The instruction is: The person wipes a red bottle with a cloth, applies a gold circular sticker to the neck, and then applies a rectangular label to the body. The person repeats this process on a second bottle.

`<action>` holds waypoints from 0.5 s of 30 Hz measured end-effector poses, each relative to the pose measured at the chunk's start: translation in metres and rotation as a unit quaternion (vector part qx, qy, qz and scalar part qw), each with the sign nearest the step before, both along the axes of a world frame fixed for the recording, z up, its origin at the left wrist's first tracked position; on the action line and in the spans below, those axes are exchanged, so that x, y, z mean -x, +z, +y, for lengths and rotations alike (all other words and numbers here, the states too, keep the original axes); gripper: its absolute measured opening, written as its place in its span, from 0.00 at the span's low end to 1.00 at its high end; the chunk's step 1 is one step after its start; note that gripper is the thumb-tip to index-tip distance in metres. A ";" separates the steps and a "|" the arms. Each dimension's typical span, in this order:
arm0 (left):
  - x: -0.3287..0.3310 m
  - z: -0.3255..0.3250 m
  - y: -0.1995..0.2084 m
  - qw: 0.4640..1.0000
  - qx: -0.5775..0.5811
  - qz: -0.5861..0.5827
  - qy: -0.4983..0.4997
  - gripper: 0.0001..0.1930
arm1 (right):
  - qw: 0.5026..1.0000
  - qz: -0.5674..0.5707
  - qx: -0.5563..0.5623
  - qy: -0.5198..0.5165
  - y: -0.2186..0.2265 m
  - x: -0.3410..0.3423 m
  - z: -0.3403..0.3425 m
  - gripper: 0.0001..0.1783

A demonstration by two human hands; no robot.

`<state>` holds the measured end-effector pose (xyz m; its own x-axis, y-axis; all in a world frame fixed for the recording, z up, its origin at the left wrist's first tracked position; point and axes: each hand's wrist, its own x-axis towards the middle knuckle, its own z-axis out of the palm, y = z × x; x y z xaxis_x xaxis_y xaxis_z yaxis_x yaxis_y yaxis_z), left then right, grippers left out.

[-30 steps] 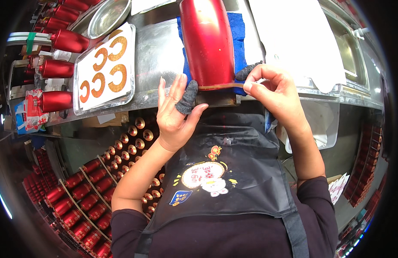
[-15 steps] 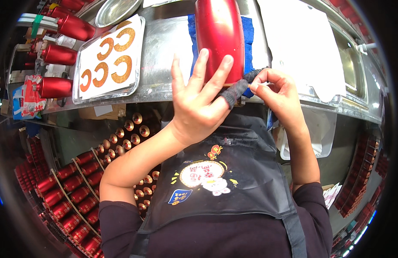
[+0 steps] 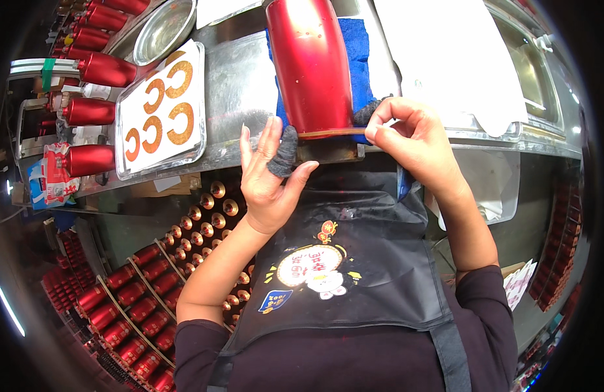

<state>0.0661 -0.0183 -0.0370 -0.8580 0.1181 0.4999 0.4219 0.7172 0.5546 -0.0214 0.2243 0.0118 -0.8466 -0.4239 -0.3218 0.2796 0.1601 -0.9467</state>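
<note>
The large glossy red metal cylinder lies on a blue cloth at the near edge of the steel workbench, its lower rim ringed by a thin brown band. The right hand pinches that band at the rim between thumb and a dark-capped forefinger — closed tight on it. The left hand is open, fingers spread, holding nothing, its dark-sleeved finger just beside the rim. Toward the left edge sits a white tray of golden C-shaped pieces — beyond it, smaller red cylinders.
</note>
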 end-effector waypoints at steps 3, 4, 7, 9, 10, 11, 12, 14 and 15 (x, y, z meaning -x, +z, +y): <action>0.002 0.002 0.000 0.999 0.030 0.011 0.001 0.25 | 0.999 -0.010 0.033 -0.011 -0.001 0.000 0.002 0.06; 0.004 0.002 0.001 0.999 0.047 0.020 -0.002 0.25 | 0.999 -0.006 0.031 -0.009 -0.002 0.000 0.003 0.06; 0.011 0.007 0.011 0.994 0.091 0.052 -0.014 0.24 | 0.999 -0.010 0.028 -0.012 -0.004 0.001 0.004 0.06; 0.017 0.011 0.020 0.989 0.130 0.077 -0.006 0.21 | 0.999 -0.003 0.031 -0.010 -0.005 0.002 0.002 0.06; 0.020 0.015 0.023 0.985 0.144 0.090 -0.003 0.19 | 0.999 0.000 0.032 -0.009 -0.006 0.002 0.001 0.06; 0.024 0.019 0.026 0.982 0.159 0.102 0.001 0.17 | 0.999 0.003 0.032 -0.011 -0.007 0.002 0.000 0.05; 0.027 0.024 0.029 0.978 0.179 0.105 0.003 0.16 | 0.999 0.007 0.031 -0.012 -0.008 0.002 -0.001 0.05; 0.034 0.030 0.030 0.974 0.201 0.105 -0.006 0.18 | 1.000 0.014 0.028 -0.005 -0.009 0.002 -0.003 0.05; 0.037 0.032 0.029 0.972 0.211 0.102 -0.006 0.19 | 0.999 0.018 0.027 0.001 -0.010 0.001 -0.004 0.05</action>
<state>0.0291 0.0132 -0.0084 -0.7432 0.3594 0.5644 0.5028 0.8565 0.1167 -0.0226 0.2200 0.0021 -0.8563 -0.4411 -0.2686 0.2459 0.1092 -0.9631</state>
